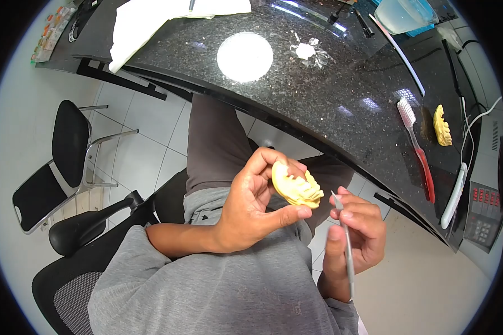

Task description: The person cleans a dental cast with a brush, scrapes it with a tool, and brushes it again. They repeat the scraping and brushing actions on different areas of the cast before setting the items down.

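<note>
My left hand (251, 204) is closed around a yellow dental cast (296, 187), thumb along its lower edge and fingers behind it. The row of teeth on the cast faces up and to the right. Just right of it, my right hand (357, 234) grips a slim metal knife (348, 251) between thumb and fingers. The knife's pointed tip is up, close to the cast but apart from it. Both hands are above my lap, in front of the bench edge.
On the black speckled bench (330, 100) are a white round disc (245, 57), a small white lump on crumpled wrap (305, 51), a red-handled brush (422, 162) and a second yellow cast (442, 125). A white-handled corded tool (454, 195) lies beside a keypad unit (482, 215). A chair (70, 134) stands left.
</note>
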Tool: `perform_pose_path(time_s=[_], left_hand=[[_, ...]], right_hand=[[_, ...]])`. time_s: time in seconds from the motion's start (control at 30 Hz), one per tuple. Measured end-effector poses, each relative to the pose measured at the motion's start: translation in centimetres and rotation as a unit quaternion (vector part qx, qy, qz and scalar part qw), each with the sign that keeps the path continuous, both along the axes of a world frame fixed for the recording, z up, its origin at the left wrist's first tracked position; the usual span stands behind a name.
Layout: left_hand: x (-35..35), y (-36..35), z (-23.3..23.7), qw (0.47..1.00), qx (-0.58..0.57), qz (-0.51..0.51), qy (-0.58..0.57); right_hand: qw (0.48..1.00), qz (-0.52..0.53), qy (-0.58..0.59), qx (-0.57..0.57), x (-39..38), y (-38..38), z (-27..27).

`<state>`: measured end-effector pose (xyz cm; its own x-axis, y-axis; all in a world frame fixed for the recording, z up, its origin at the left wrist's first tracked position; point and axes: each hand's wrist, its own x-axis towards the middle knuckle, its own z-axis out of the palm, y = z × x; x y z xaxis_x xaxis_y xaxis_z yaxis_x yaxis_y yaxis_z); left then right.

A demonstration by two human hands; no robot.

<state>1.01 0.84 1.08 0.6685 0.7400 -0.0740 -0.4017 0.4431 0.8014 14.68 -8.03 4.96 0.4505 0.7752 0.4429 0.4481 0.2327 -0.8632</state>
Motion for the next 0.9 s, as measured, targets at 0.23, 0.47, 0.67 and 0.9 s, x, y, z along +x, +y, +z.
perform_pose_path(time_s=[0.23, 0.47, 0.67, 0.9], left_hand=[[-0.1, 0.1, 0.7, 0.999, -0.036, 0.013, 0.015], [-0.3, 0.3, 0.1, 0.998, 0.041, 0.056, 0.001], [0.1, 0.0, -0.2, 0.995, 0.081, 0.063, -0.009], [0.3, 0.4, 0.4, 0.999, 0.024, 0.018, -0.041]], right_hand=[[0.998, 0.025, -0.057, -0.012, -0.7, 0.4, -0.2], [0.999, -0.011, 0.005, 0.032, -1.1, 0.4, -0.3], [0.999, 0.018, -0.028, 0.022, -1.4, 0.7, -0.3], [0.999, -0.002, 0.010, 0.049, -2.1, 0.9, -1.2]])
